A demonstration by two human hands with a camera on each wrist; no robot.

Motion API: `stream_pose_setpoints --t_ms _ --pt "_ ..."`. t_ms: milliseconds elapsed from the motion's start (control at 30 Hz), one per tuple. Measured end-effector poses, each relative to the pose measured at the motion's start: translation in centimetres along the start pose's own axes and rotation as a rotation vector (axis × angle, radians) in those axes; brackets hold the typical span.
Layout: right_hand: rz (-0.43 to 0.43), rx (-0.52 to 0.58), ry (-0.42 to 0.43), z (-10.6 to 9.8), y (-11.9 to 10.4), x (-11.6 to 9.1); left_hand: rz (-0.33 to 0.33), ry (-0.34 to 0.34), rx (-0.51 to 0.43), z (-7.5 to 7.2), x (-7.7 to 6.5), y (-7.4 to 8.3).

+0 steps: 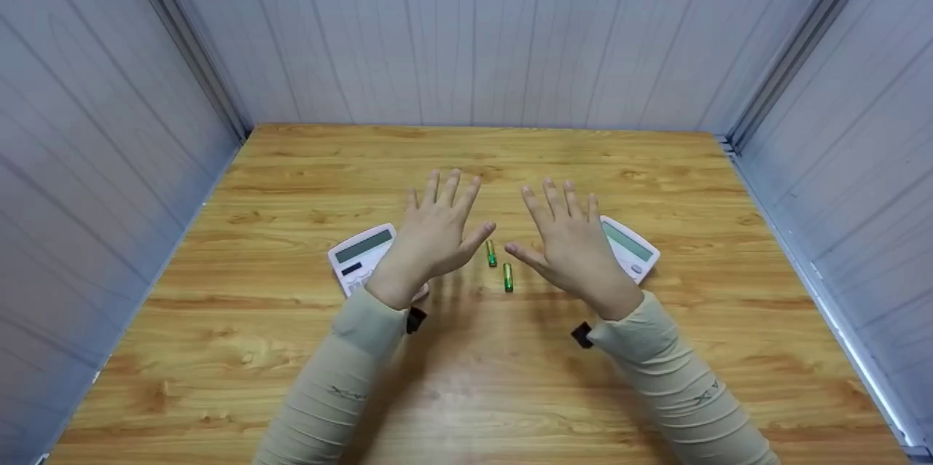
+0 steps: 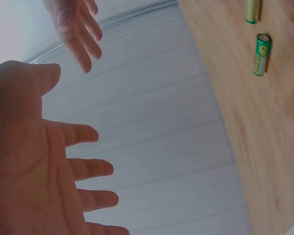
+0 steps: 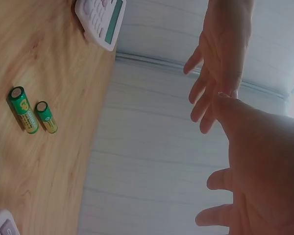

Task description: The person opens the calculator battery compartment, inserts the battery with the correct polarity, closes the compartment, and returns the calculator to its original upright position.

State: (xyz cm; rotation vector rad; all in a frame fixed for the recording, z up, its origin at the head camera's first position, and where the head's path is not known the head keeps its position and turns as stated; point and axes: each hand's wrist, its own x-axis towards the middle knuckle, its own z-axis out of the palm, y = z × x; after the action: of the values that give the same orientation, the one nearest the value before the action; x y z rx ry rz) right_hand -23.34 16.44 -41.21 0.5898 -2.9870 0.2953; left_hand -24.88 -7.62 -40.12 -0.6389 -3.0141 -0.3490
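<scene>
Fingers spread and palm down, my left hand (image 1: 431, 240) hovers above the table, holding nothing. It covers part of a white calculator (image 1: 357, 259) on the left. My right hand (image 1: 576, 250) mirrors it on the other side, fingers straight and apart, also holding nothing. Behind that hand, a second white calculator (image 1: 628, 246) is partly hidden. Between the two thumbs lie two green and gold batteries, one battery (image 1: 491, 254) slightly farther off and the other battery (image 1: 508, 278) nearer. In the right wrist view, both batteries (image 3: 23, 110) lie side by side on the wood.
The wood-grain table (image 1: 466, 392) is bounded by a pale panel wall (image 1: 474, 35) at the back, with more panels on both sides. A small black device (image 1: 416, 320) sits at the left wrist, and another black device (image 1: 582, 334) at the right wrist.
</scene>
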Motion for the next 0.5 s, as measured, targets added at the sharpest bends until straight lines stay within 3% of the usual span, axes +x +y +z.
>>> stream_pose_setpoints --t_ms 333,500 --pt "-0.044 0.019 -0.008 0.8 -0.1 0.1 0.018 -0.015 0.032 0.6 -0.3 -1.2" --pt "-0.066 0.026 0.004 1.4 -0.1 0.2 0.018 -0.006 0.0 0.5 -0.7 -2.2"
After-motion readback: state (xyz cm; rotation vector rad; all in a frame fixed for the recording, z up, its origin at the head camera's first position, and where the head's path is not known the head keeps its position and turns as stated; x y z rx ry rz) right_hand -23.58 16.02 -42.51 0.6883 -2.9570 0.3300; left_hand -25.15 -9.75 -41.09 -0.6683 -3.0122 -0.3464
